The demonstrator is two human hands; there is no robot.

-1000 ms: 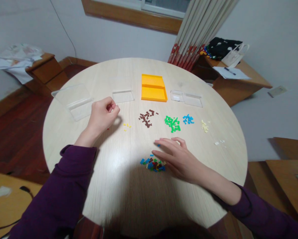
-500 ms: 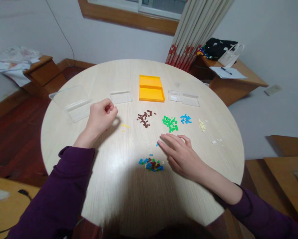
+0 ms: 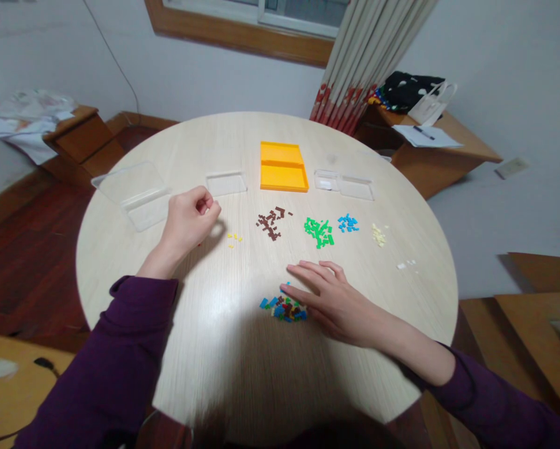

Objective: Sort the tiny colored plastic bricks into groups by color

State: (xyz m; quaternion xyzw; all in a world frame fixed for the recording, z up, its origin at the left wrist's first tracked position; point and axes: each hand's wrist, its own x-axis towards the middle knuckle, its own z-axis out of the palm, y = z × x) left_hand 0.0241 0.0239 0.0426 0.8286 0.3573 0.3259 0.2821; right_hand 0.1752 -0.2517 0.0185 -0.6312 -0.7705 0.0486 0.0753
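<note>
My right hand (image 3: 330, 300) lies low over the table with its fingers stretched out and apart. Its index fingertip meets the upper edge of a mixed pile of small building bricks (image 3: 287, 310), close to a small blue brick (image 3: 288, 284). My left hand (image 3: 190, 219) is closed, thumb and fingers curled together; whatever they may hold is hidden. Beside it lie a few yellow bricks (image 3: 234, 237), and a bit of red shows under the wrist. Sorted heaps of brown bricks (image 3: 272, 224), green bricks (image 3: 318, 232), blue bricks (image 3: 348, 223) and pale yellow bricks (image 3: 378, 236) spread rightwards.
Beyond the heaps stand an open orange box (image 3: 284, 189), a clear tray (image 3: 226, 192) and clear cases (image 3: 357, 196). A larger clear box (image 3: 142, 226) lies left of my left hand. Some white bricks (image 3: 401, 266) lie at right on the round table (image 3: 214, 374).
My right hand has moved left and toward me, to the mixed pile. A blue brick that lay by its fingertips has shifted toward the pile. The left hand has stayed put.
</note>
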